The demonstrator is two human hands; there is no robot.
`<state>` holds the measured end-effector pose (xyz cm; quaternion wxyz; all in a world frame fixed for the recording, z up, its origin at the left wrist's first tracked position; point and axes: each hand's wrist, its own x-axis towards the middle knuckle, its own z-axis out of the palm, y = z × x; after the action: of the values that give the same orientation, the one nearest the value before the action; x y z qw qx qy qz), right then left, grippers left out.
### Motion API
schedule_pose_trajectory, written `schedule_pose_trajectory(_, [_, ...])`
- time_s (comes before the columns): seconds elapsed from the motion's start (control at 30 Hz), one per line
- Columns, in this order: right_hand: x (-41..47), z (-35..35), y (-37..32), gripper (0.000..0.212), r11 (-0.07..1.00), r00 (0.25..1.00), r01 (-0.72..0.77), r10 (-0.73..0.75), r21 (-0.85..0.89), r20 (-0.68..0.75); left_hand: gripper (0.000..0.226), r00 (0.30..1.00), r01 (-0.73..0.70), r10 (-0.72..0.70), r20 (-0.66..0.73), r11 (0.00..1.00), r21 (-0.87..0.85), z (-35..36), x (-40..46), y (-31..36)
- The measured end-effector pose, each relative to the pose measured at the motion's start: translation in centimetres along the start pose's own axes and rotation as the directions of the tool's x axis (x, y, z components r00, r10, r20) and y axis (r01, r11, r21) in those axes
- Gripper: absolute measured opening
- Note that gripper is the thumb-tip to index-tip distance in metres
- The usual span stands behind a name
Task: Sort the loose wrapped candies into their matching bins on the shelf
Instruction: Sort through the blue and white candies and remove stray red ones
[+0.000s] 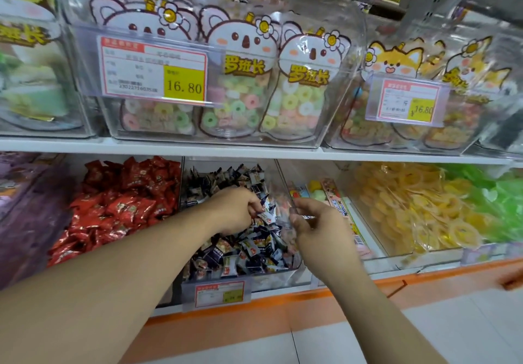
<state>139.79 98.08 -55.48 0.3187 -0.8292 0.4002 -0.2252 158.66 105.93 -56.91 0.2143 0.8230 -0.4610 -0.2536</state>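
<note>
Your left hand (236,209) pinches a candy (266,216) inside the dark-wrapper bin (218,284) — your right hand (317,226) grips its clear side wall; sorting looks unfinished.

Bin (294,271) open at front; shelf (254,150) blocks from above.

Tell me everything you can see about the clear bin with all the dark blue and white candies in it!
The clear plastic bin of dark blue and white wrapped candies sits on the lower shelf, between a heap of red wrapped candies and a compartment holding a long candy pack. Its walls are see-through and glossy. A red-and-white price tag with a yellow patch hangs on its front. The small crinkly wrappers are piled loosely. The left hand reaches in, pinching a candy; the right hand pinches something small at the right wall's top edge.
</note>
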Motion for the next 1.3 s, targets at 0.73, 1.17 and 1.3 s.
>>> schedule_pose_trajectory(0.73, [-0.8,0.2,-1.6,0.038,0.989,1.000,0.000,-0.003,-0.149,-0.019,0.020,0.800,-0.239,-0.045,-0.598,0.890,-0.387,-5.3,-13.8,-3.9])
schedule_pose_trajectory(1.17, [-2.4,0.6,-3.0,0.051,0.992,0.997,-0.074,0.073,-0.103,-0.009,0.033,0.883,-0.283,0.249,-0.399,0.959,-0.030,-2.0,-13.1,0.6])
schedule_pose_trajectory(1.3, [-2.1,0.1,-2.7,0.048,0.996,0.999,-0.044,0.045,-0.073,0.008,0.069,0.964,-0.233,0.233,-0.127,0.972,0.014,1.0,-7.2,1.9])
